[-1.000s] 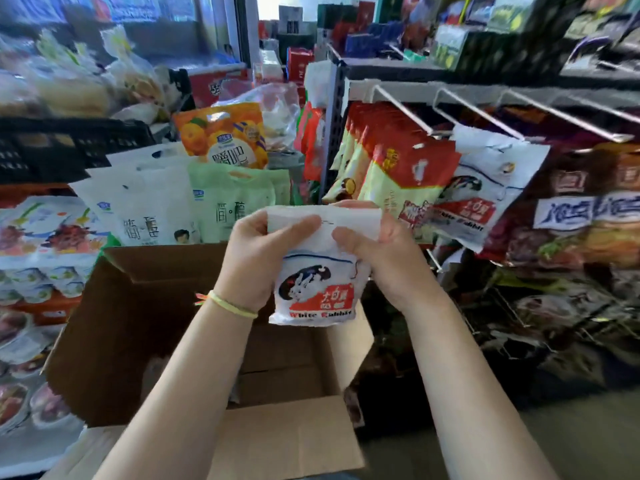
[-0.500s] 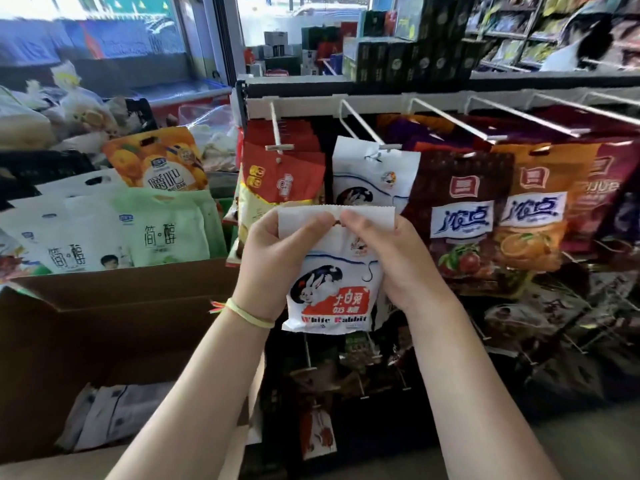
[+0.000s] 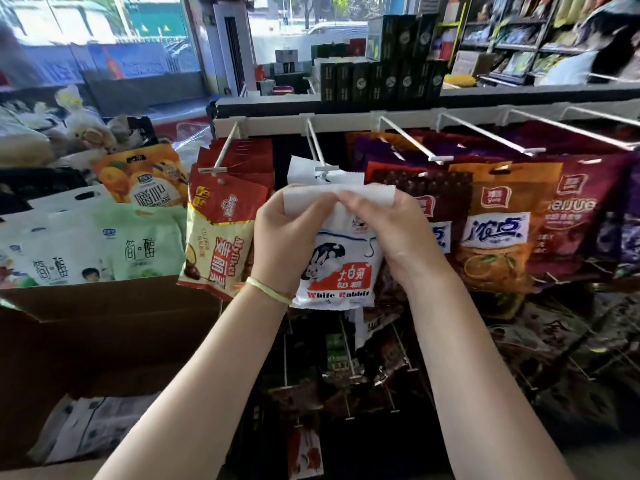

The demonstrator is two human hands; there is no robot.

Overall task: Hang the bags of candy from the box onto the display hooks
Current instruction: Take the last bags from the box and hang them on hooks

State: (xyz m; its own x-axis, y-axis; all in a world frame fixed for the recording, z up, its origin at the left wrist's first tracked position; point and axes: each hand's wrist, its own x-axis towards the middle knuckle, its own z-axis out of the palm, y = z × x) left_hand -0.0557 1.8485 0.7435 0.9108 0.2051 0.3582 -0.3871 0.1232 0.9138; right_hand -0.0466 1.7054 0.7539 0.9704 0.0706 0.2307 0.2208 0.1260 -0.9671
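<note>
Both hands held one white candy bag (image 3: 341,268) with a rabbit picture in front of the display rack. The left hand (image 3: 289,233) pinched the top edge of the bag at its left part, with the thumb on the near side. The right hand (image 3: 388,230) pinched the same top edge at the right part. The bag hung upright between the two hands, and its top was just below the tip of a white display hook (image 3: 320,154). Another white bag (image 3: 304,171) was already hanging on this hook, behind the one in the hands. To the left of it hung red bags (image 3: 228,206). At the lower left stood the open cardboard box (image 3: 114,306), and more white bags (image 3: 93,427) lay inside it.
</note>
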